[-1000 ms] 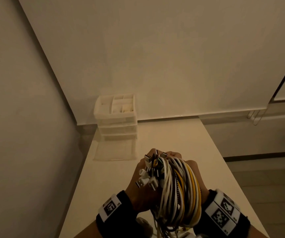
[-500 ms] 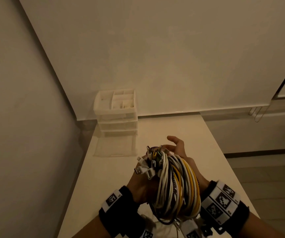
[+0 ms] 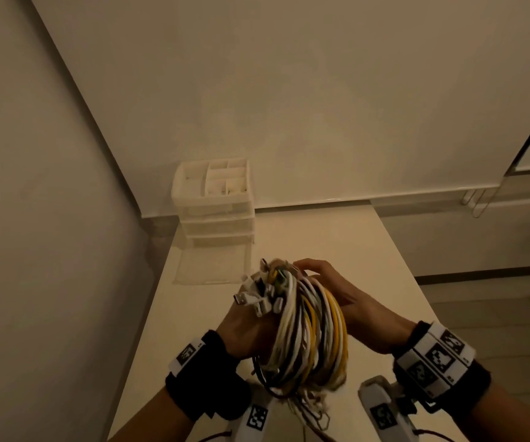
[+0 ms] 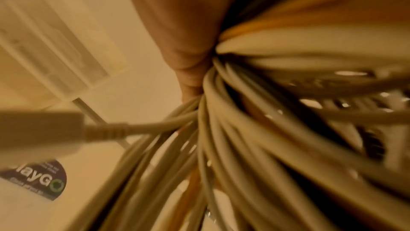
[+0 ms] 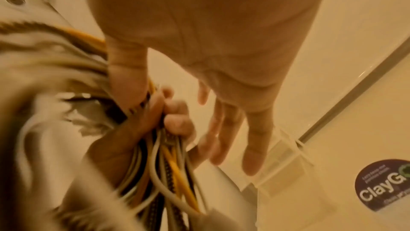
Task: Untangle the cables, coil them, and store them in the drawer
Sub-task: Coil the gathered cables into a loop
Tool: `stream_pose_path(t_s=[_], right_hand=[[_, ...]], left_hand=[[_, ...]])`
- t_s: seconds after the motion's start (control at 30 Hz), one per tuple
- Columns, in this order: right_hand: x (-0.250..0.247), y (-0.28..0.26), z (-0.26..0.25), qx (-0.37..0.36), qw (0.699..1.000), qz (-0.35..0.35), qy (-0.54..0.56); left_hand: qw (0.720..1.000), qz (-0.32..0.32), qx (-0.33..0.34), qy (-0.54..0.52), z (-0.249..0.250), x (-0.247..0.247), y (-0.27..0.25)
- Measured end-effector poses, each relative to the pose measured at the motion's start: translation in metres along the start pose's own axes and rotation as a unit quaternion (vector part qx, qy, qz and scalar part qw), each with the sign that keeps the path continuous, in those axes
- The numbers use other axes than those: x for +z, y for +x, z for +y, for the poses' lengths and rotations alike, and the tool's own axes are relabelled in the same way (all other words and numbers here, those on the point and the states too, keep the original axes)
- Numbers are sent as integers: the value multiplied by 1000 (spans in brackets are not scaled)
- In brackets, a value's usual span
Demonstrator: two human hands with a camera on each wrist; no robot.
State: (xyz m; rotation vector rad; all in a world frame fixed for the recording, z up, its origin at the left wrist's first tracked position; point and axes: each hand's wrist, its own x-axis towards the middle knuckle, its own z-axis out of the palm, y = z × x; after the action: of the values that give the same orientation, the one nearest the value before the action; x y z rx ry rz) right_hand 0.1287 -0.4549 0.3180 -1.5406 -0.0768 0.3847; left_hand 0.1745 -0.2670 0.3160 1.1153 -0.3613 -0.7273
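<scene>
Two hands meet over the near end of the pale counter (image 3: 305, 231), and the coming move turns on what lies straight ahead of them. At the far left corner, against the wall, stands the white translucent plastic drawer unit (image 3: 214, 199), its bottom clear drawer (image 3: 212, 263) pulled out toward the person, open side up. Left hand (image 3: 247, 327) is wrapped tight around the thick coiled bundle of white, yellow and black cables (image 3: 310, 333), plugs bristling at its top; the loop's long axis runs from near to far, roughly in line with the drawer. Right hand (image 3: 346, 301) rests spread against the bundle's right side, fingers (image 5: 250, 156) straight and gripping nothing. The left hand looks nearer the drawer, so it likely carries the bundle forward and slightly left.
</scene>
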Motion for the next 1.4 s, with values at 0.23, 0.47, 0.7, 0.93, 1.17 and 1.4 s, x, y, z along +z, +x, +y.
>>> stream_pose_path(t_s=[0.23,0.47,0.7,0.93,1.17,1.4], right_hand=[[-14,-10,15,-9,998,54,-12],[15,-7,2,-40,987,80,-135],[58,13,-6,-114,981,144,-66],[82,29,12,-98,950,203,-215],[75,-9,11,-84,914,210,-338],[79,-39,-13,-91,811,209,-539]], left_hand=[[983,93,30,-157,46,-29,18],[971,32,125,-201,39,-49,24],[976,56,148,-148,42,3,24],[976,51,174,-120,44,11,16],[966,124,171,-150,55,-22,1],[968,160,151,-119,57,-23,-4]])
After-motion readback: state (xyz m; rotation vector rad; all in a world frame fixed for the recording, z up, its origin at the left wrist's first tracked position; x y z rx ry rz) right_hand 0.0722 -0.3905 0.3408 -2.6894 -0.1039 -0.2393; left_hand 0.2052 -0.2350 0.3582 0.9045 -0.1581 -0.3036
